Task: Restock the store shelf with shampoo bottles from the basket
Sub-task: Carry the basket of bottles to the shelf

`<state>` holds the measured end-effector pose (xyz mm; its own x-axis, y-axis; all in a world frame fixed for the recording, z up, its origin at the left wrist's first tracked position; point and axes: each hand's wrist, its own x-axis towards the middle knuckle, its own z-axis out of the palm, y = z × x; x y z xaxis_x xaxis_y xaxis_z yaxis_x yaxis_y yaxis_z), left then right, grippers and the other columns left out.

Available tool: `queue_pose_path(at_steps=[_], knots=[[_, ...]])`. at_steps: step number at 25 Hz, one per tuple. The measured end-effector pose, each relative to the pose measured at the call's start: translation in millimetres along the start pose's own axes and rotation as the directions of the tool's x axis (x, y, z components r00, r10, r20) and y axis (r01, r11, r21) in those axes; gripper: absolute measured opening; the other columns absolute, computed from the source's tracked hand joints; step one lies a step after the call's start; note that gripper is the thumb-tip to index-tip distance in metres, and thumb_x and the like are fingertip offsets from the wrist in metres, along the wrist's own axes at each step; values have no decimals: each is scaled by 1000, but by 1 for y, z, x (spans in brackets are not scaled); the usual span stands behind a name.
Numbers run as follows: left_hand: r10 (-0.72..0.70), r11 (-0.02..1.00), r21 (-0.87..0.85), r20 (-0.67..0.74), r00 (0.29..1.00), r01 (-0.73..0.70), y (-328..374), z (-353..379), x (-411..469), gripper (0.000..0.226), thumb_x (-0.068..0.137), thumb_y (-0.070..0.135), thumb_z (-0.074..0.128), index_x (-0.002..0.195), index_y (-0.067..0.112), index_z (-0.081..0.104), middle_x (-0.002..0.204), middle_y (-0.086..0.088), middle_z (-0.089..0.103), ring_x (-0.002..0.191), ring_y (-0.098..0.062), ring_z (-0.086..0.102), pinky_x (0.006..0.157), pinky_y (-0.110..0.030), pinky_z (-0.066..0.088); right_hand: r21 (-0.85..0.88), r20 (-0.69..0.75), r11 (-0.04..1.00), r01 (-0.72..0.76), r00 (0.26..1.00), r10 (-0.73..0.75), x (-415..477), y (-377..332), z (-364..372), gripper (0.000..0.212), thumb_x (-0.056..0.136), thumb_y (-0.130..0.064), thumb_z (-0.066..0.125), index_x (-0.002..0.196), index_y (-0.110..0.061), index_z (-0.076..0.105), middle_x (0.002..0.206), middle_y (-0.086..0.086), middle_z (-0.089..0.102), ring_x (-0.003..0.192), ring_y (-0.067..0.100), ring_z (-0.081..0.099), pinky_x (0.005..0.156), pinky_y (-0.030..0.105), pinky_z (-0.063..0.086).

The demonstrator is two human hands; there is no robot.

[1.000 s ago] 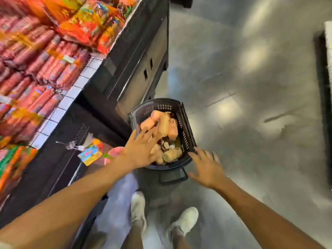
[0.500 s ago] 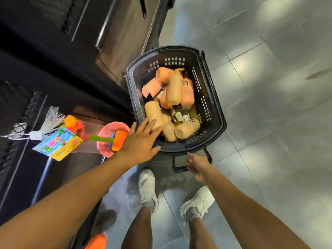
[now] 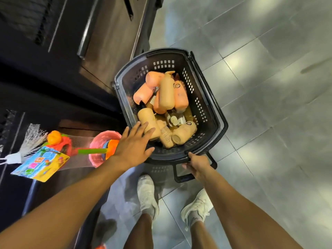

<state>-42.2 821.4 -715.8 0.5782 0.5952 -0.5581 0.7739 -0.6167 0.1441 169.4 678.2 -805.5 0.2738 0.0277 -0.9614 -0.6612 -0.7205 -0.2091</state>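
Note:
A black plastic basket (image 3: pixel 210 112) stands on the floor, filled with several tan and orange shampoo bottles (image 3: pixel 167 92). My left hand (image 3: pixel 133 146) hovers over the basket's near left rim with fingers spread, its fingertips touching a tan bottle (image 3: pixel 147 119) that has a dark cap. My right hand (image 3: pixel 196 163) grips the basket's near rim by its lower handle, fingers curled round it.
A dark shelf unit (image 3: pixel 71 51) runs along the left. A netted toy set with a pink bucket (image 3: pixel 102 142) and a colourful card (image 3: pixel 41 163) hangs at its lower level. Grey floor tiles (image 3: pixel 269 105) spread to the right. My white shoes (image 3: pixel 147 193) stand below the basket.
The view dropped from the snack shelves to the basket. My right hand moved from open beside the basket to gripping its near rim. My left hand stayed over the bottles.

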Motion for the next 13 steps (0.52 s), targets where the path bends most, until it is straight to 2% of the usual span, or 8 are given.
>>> queue_pose_path(at_steps=[2,4,5,7,9,11,12,13], knots=[[-3,1000,-8,-8,1000,3,1,2,3,77,102,56,47,165,31,11,175,-3,3,161,-29,1,128,-55,11,20,2,999,30,1000,-30,0,-11,-12,18,103,-8,56,117,4,55,88,19,69,68,30,68,53,41,60],[-8,1000,-2,-22,1000,8,1,5,5,78,101,55,48,166,30,12,175,-3,4,161,-29,2,128,-56,13,108,31,994,32,999,-36,-5,-20,-22,4,104,1,51,103,1,55,91,19,65,73,30,65,76,55,60],[-18,1000,2,-23,1000,18,0,7,6,79,101,55,49,166,30,12,175,-3,4,161,-29,2,128,-56,13,150,25,989,20,999,-24,-7,-23,-28,11,103,4,49,95,-3,52,92,18,64,77,30,64,87,61,55],[-66,998,-16,-19,998,66,-6,10,11,80,100,53,51,166,27,12,174,-4,6,160,-29,3,127,-55,13,150,-4,988,30,1000,-29,-2,-21,-40,14,103,4,50,92,-4,52,95,19,63,80,31,64,90,62,52],[-136,989,-61,-21,991,134,-16,11,15,82,99,50,54,165,25,13,173,-6,8,160,-31,6,127,-56,15,64,-82,998,21,997,-15,11,-13,-51,4,102,-6,58,101,-2,59,109,24,66,85,36,67,83,56,56],[-178,981,-88,-22,984,175,-27,13,19,82,98,47,57,164,24,14,173,-7,11,159,-32,7,127,-56,17,-131,-121,991,34,991,-51,26,5,-59,32,101,-28,61,122,-3,60,123,26,65,97,39,69,84,47,59],[-190,978,-91,-11,982,189,-31,14,20,81,98,45,57,163,24,14,173,-8,10,160,-32,6,127,-56,16,-213,-170,976,35,983,-72,25,9,-61,41,100,-39,62,125,-6,60,122,25,66,97,38,68,90,46,59],[-198,976,-86,5,980,198,-33,16,23,81,98,44,58,163,23,14,173,-8,10,160,-32,5,128,-56,15,-255,-199,966,46,975,-99,27,16,-63,44,96,-45,66,117,-7,61,114,23,68,92,36,67,92,48,58]])
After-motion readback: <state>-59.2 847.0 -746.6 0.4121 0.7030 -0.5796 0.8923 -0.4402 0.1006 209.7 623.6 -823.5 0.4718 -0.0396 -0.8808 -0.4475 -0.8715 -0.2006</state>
